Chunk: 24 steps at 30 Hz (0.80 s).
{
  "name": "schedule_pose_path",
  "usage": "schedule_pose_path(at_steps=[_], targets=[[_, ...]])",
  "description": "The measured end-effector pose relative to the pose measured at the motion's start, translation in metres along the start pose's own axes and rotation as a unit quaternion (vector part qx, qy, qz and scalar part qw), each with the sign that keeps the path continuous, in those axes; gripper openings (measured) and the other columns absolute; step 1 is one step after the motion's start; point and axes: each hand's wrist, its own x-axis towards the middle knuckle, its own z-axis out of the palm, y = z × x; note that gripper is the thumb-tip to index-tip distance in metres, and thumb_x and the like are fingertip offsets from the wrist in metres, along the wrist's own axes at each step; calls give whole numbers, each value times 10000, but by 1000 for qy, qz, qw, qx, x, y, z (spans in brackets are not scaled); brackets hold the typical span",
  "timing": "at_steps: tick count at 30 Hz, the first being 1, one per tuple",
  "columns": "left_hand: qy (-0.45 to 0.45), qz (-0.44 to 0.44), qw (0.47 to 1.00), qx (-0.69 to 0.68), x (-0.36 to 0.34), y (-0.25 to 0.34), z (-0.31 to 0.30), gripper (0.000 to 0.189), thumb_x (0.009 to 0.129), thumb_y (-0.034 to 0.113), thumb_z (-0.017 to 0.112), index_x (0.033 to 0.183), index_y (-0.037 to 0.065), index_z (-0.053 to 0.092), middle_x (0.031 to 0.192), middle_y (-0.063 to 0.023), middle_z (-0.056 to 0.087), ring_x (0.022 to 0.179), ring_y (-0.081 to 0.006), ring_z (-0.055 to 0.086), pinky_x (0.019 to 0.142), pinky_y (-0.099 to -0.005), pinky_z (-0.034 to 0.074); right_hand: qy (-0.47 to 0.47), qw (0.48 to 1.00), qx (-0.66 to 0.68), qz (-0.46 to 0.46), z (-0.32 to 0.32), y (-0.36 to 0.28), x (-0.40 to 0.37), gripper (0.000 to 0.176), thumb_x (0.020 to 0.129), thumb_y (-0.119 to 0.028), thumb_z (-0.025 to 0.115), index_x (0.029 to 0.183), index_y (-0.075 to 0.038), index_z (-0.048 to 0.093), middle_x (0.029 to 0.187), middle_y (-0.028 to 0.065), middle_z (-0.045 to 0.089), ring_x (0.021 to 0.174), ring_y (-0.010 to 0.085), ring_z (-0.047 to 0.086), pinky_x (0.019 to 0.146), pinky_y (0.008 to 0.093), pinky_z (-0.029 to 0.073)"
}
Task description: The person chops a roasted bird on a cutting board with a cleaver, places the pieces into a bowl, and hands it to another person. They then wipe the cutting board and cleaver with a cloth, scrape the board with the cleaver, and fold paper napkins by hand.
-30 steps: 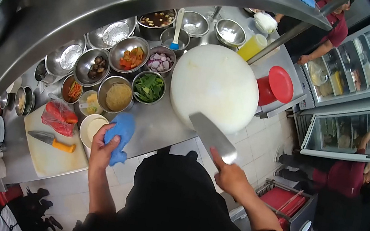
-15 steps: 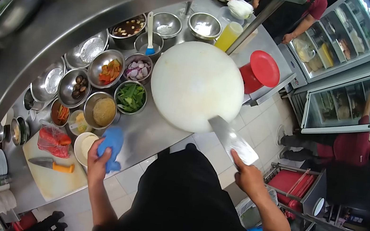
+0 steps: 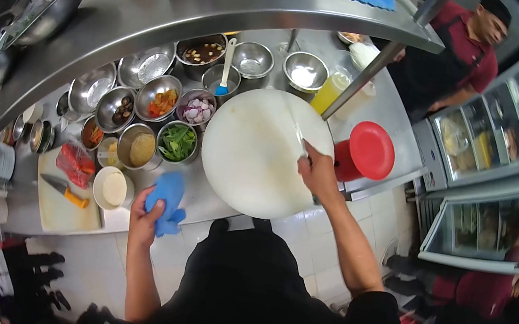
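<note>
My right hand (image 3: 320, 171) grips a cleaver (image 3: 297, 121) over the thick round white chopping board (image 3: 240, 159). The blade appears almost edge-on, a thin bright strip across the board's upper right part. A blue cloth (image 3: 167, 203) is bunched in my left hand (image 3: 146, 213), thumb in front of it, at the counter's front edge. Close to that hand stands a white tub (image 3: 101, 189) with pale contents. Beside the board are bowls of green leaves (image 3: 178, 142) and chopped red onion (image 3: 198, 110).
Left of the tub, a knife (image 3: 72, 193) and bagged red food (image 3: 76, 165) lie on a rectangular cutting board (image 3: 50, 214). A red container (image 3: 370, 152) stands right of the round board. Overhead runs a steel shelf (image 3: 228, 13). Co-workers stand near the glass-door fridges (image 3: 496, 130).
My right hand has carried the cleaver from beyond the board's front edge to over the board, turning the blade edge-on. My left hand keeps the cloth. The camera view has tilted upward.
</note>
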Motion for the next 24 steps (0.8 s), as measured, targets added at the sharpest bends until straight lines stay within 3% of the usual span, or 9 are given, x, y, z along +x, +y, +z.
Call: schedule_pose_path(at_steps=[2,3,5,10,13,14,17,21,24], targets=[[43,-17,999,-4,-29,-20,-8,466,854,185,727,1249,10,550,1089,-63,623,936,-146,587,851,-299,490,55,992,58,97,-1,8,37,334,889,-226,598,1045,68,624,740,279,634,729,424,648,656,448,503],[106,-40,994,3,-44,-26,-9,467,856,188,726,1250,13,546,1087,-64,621,935,-149,587,846,-299,489,143,989,26,36,11,39,63,334,913,-270,597,972,58,625,769,281,640,749,432,649,652,478,494],[176,-62,982,13,-75,-37,-11,468,857,191,726,1251,16,543,1086,-64,619,933,-152,587,841,-299,489,214,972,-80,57,9,41,94,365,916,-307,590,963,51,644,835,280,655,828,437,650,707,499,494],[278,-24,960,-34,-152,-61,-13,412,881,178,690,1234,32,536,1034,-59,614,874,-149,579,761,-301,500,143,966,-52,210,3,47,131,426,910,-386,580,968,25,672,981,266,667,986,417,629,840,502,485],[328,-44,943,-32,-196,-78,-15,407,888,183,677,1236,32,529,1017,-63,608,827,-158,579,731,-306,501,177,958,-123,189,8,50,131,470,924,-386,589,884,79,643,691,229,650,611,362,662,608,448,527],[347,-51,936,-35,-204,-84,-15,405,891,186,670,1236,33,525,1008,-65,606,804,-163,579,717,-309,502,177,959,-123,185,9,56,133,470,924,-386,589,884,79,643,691,229,650,611,362,662,608,448,527],[381,-46,922,-56,-233,-104,-16,413,892,193,665,1246,30,525,1059,-83,609,884,-189,584,775,-330,501,154,947,64,275,1,38,128,498,926,-418,600,743,45,587,543,115,539,376,216,535,334,346,415],[419,-57,903,-83,-258,-134,-28,394,901,168,642,1250,25,529,1100,-94,608,956,-201,578,832,-350,490,146,932,206,261,4,48,121,491,933,-386,596,644,1,507,513,77,494,350,205,488,321,350,397],[428,-70,896,-98,-259,-137,-30,381,905,155,635,1247,22,533,1096,-90,610,949,-200,577,825,-350,488,140,941,172,257,10,62,121,498,923,-416,597,684,16,535,520,87,506,345,199,489,332,353,405]])
